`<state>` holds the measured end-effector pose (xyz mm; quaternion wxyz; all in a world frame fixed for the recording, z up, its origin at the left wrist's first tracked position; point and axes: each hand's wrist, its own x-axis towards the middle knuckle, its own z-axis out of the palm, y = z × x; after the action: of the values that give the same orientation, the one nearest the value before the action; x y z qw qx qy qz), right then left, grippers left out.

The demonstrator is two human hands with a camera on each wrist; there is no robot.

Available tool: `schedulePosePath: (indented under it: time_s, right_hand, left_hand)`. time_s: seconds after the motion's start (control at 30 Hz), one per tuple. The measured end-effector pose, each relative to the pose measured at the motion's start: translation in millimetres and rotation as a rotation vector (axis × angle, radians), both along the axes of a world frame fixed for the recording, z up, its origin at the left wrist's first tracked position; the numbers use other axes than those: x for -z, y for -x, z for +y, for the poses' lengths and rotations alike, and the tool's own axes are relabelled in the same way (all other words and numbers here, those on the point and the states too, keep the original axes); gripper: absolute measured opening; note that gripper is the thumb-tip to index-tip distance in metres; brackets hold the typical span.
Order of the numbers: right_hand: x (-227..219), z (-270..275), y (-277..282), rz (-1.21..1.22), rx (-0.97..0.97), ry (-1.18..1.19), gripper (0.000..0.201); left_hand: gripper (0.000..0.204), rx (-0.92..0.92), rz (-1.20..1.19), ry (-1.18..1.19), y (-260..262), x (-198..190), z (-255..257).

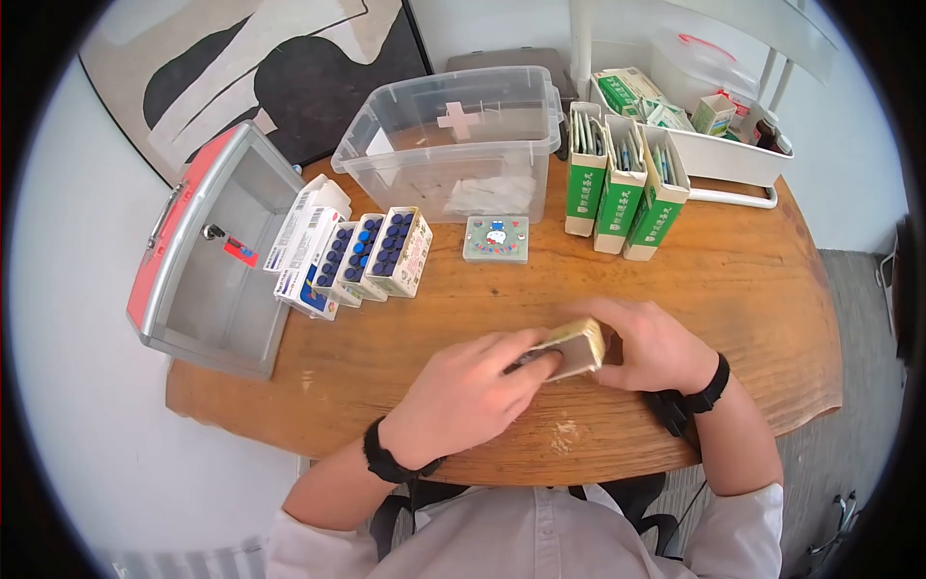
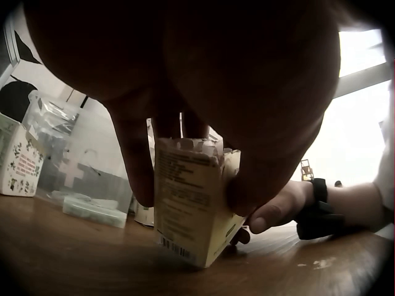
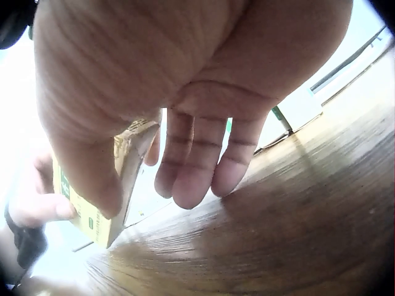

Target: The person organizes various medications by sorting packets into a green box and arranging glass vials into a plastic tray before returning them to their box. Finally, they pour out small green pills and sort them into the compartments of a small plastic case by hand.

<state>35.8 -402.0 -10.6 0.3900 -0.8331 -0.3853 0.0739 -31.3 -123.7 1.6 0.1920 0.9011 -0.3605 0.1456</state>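
Note:
A small cream box (image 1: 576, 349) with printed sides is gripped by my left hand (image 1: 473, 391), low over the front of the table. In the left wrist view, fingers and thumb hold the box (image 2: 191, 197) on opposite sides, and its torn upper edge faces up. My right hand (image 1: 661, 347) is at the box's right end. In the right wrist view, that hand's thumb lies over the box (image 3: 92, 213), and whether it touches is unclear; its other fingers (image 3: 197, 166) hang fairly straight, away from the box.
At the left stands a red-edged case (image 1: 227, 261), beside white boxes (image 1: 307, 251) and open boxes of blue-capped vials (image 1: 400, 253). Farther back are a clear bin (image 1: 444, 159), a small patterned case (image 1: 496, 239), green-and-white boxes (image 1: 617, 207) and a white tray (image 1: 723, 159). A black object (image 1: 666, 410) lies near the right wrist.

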Motion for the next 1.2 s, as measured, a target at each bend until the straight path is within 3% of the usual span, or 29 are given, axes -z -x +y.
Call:
schedulePosePath:
  time_s: [0.03, 0.1, 0.17, 0.23, 0.5, 0.7, 0.77, 0.87, 0.97, 1.1, 1.2]
  right_hand:
    - [-2, 0, 1, 0.103, 0.040, 0.011, 0.072]
    - [-1, -1, 0, 0.090, 0.048, 0.020, 0.075]
    - [1, -3, -1, 0.078, 0.056, 0.033, 0.079]
    - [2, -3, -2, 0.077, 0.050, 0.059, 0.082]
    - [1, -3, -1, 0.035, 0.025, 0.074, 0.080]
    - [5, -5, -3, 0.037, 0.029, 0.047, 0.078]
    - [5, -5, -2, 0.035, 0.034, 0.039, 0.077]
    - [3, -3, -3, 0.049, 0.026, 0.041, 0.076]
    - [0, -2, -3, 0.044, 0.023, 0.061, 0.075]
    - [2, -4, -3, 0.043, 0.036, 0.045, 0.071]
    - [3, -4, -3, 0.045, 0.040, 0.033, 0.068]
  left_hand:
    - [0.037, -0.002, -0.003, -0.003, 0, -1, 5]
    - [0.038, -0.193, -0.107, -0.022, -1, -4, 20]
    - [0.038, -0.249, -0.140, 0.000, -8, -4, 34]
    - [0.033, -0.469, -0.119, -0.010, -16, -7, 44]
    - [0.031, -0.654, -0.104, -0.107, -57, 5, 56]
    - [0.029, -0.627, -0.303, 0.002, -37, -9, 51]
    - [0.028, -0.581, -0.250, 0.026, -20, -9, 54]
    - [0.019, -0.437, 0.353, 0.055, -4, -5, 53]
    - [0.015, -0.362, 0.238, 0.124, -18, 15, 54]
    - [0.014, -0.369, 0.237, 0.142, -33, 9, 50]
    - [0.015, -0.372, 0.203, 0.045, -33, 12, 39]
